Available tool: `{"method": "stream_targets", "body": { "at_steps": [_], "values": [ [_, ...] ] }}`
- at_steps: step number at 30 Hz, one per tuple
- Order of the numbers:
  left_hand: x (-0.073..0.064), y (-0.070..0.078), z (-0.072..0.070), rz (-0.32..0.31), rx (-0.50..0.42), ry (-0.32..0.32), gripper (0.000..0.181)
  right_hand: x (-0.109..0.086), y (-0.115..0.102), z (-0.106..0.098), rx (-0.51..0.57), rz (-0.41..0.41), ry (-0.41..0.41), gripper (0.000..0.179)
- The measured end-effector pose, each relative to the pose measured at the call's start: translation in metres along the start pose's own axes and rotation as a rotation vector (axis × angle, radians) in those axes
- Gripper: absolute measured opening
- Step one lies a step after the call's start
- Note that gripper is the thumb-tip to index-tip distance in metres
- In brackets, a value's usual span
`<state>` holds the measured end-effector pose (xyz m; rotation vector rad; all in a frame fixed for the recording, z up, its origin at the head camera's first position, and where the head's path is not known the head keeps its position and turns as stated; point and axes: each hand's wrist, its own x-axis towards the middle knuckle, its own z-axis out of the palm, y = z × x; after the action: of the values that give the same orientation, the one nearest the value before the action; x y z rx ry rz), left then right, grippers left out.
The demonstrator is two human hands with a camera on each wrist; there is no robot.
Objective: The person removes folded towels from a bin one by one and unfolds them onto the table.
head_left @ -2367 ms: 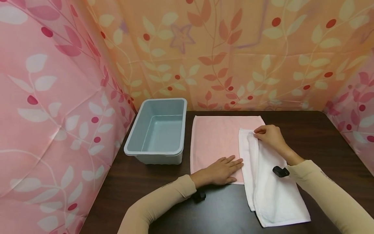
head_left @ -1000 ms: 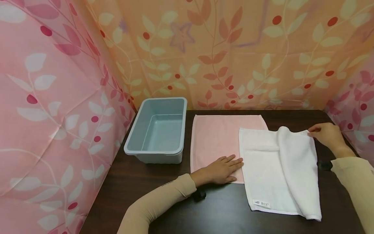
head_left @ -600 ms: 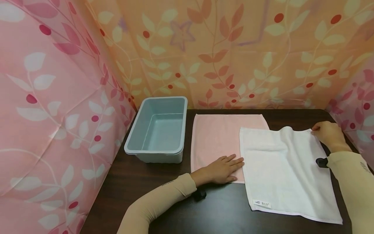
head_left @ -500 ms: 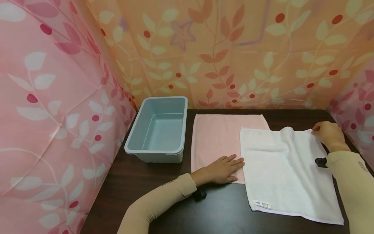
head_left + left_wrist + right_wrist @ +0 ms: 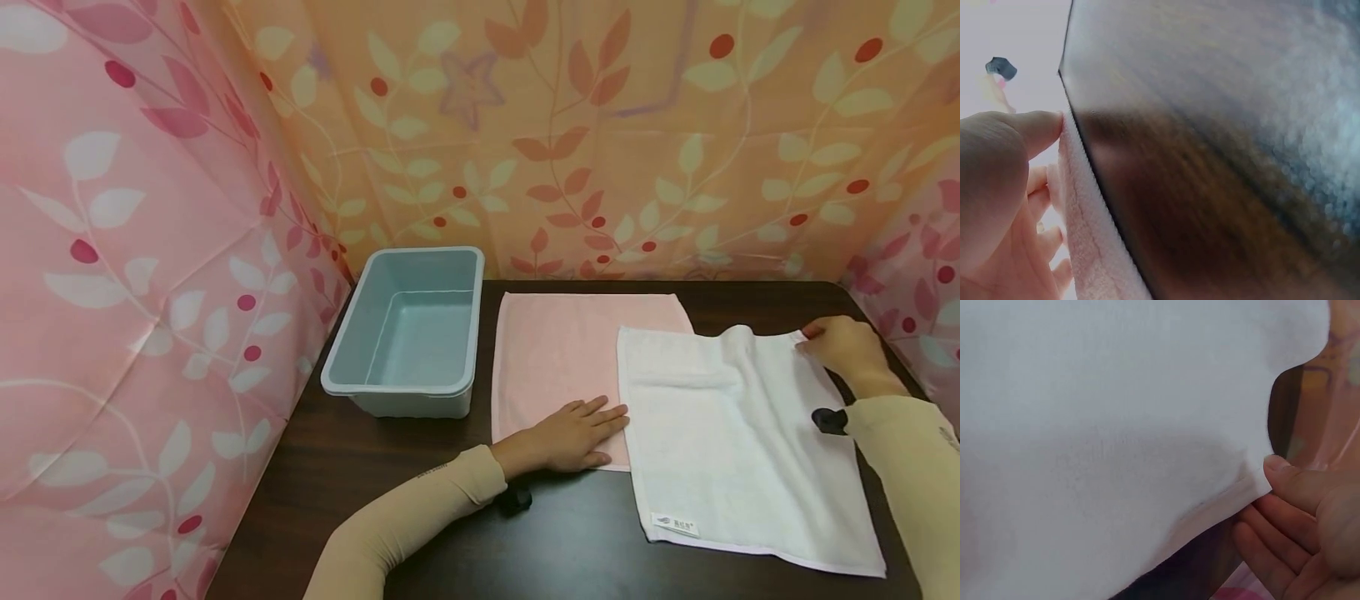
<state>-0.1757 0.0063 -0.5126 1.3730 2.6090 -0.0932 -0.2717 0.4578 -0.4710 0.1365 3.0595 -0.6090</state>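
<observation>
A white towel (image 5: 735,450) lies spread on the right, its left part overlapping a pink towel (image 5: 555,350). My right hand (image 5: 851,354) pinches the white towel's far right corner between thumb and fingers; the right wrist view shows that corner (image 5: 1254,481) at the thumb tip. A soft ridge runs down from the white towel's far edge. My left hand (image 5: 570,435) rests with straight, spread fingers on the near part of the pink towel, fingertips at the white towel's left edge. A small label (image 5: 675,524) shows at the white towel's near left corner.
A light blue plastic basin (image 5: 420,333) with nothing in it stands left of the pink towel. All this is on a dark wooden table (image 5: 570,542). Patterned curtains (image 5: 540,142) hang behind it and at both sides.
My right hand has drawn the white towel's folded-over part out to the right, so the towel now lies opened out, label showing. The left hand has stayed in place on the pink towel.
</observation>
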Motion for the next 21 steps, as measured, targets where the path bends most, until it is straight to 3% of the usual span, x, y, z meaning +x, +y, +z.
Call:
{"method": "stream_targets", "body": {
  "at_steps": [6, 11, 17, 21],
  "values": [
    [0.000, 0.000, 0.000, -0.010, 0.008, -0.003, 0.066, -0.016, -0.001, -0.005, -0.011, -0.087, 0.015, 0.044],
    [0.000, 0.000, -0.002, -0.010, -0.003, -0.004, 0.066, -0.036, -0.005, -0.004, -0.010, -0.164, -0.024, 0.056],
    [0.001, 0.000, 0.000, -0.013, -0.005, 0.000, 0.066, -0.060, -0.012, 0.007, -0.085, -0.189, -0.205, 0.080],
    [0.001, 0.001, 0.000, -0.010, -0.010, -0.003, 0.067, -0.074, -0.007, 0.024, -0.061, -0.217, -0.306, 0.091]
  ]
}}
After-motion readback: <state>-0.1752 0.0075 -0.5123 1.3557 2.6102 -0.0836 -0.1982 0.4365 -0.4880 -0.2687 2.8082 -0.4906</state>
